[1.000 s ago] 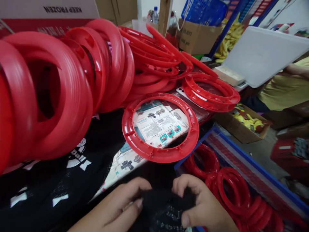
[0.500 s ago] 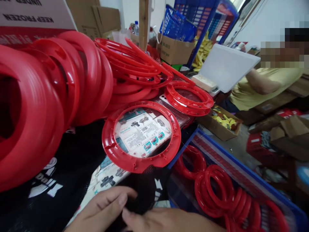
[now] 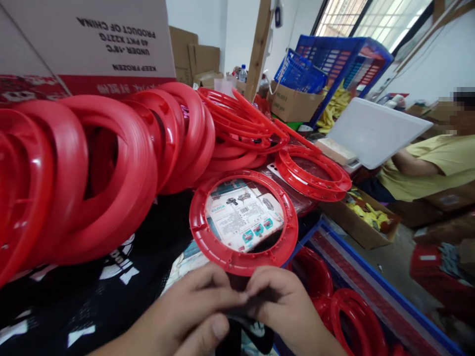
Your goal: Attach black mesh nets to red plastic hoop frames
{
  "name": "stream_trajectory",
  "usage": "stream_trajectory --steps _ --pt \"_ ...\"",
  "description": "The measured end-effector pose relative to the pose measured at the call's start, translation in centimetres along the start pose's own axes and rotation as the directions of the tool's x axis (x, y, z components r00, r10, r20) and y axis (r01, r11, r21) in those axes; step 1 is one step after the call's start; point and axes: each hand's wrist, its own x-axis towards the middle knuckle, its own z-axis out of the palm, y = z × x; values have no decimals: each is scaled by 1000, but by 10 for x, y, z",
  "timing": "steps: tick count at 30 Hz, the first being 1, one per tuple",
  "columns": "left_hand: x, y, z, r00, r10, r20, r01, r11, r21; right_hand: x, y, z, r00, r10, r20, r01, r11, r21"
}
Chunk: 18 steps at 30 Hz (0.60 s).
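A flat red plastic ring (image 3: pixel 241 259) with small pegs on its upper face lies in front of me. Beneath it is a printed card package (image 3: pixel 245 217), visible through the ring's opening. Just below the ring's near edge, my left hand (image 3: pixel 193 306) has its fingers bent inward. My right hand (image 3: pixel 284 301) curls to meet it, and the fingertips of both come together in a pinch. Whatever is between those fingertips, if anything, is hidden or too small to name.
Thick red rings (image 3: pixel 122 198) stand in a row at left. Thin red hoops (image 3: pixel 237 118) and more red rings (image 3: pixel 315 173) lie behind. A blue crate (image 3: pixel 371 267) with red rings is at right. Beyond, a person in a yellow shirt (image 3: pixel 426 168) holds a white panel (image 3: pixel 374 131).
The view has tilted up and turned left. Both hands have come up close to the ring's near edge, still with fingertips together. The ring looks unmoved on the package.
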Motion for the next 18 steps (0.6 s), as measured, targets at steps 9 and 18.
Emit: stream_trajectory --steps 9,18 --pt "88 -82 -29 850 -373 -372 521 705 482 8 0 -9 917 -346 -197 293 922 -253" --pt "102 -88 -24 786 -452 -421 508 861 25 8 -19 -10 846 -526 85 506 744 -437"
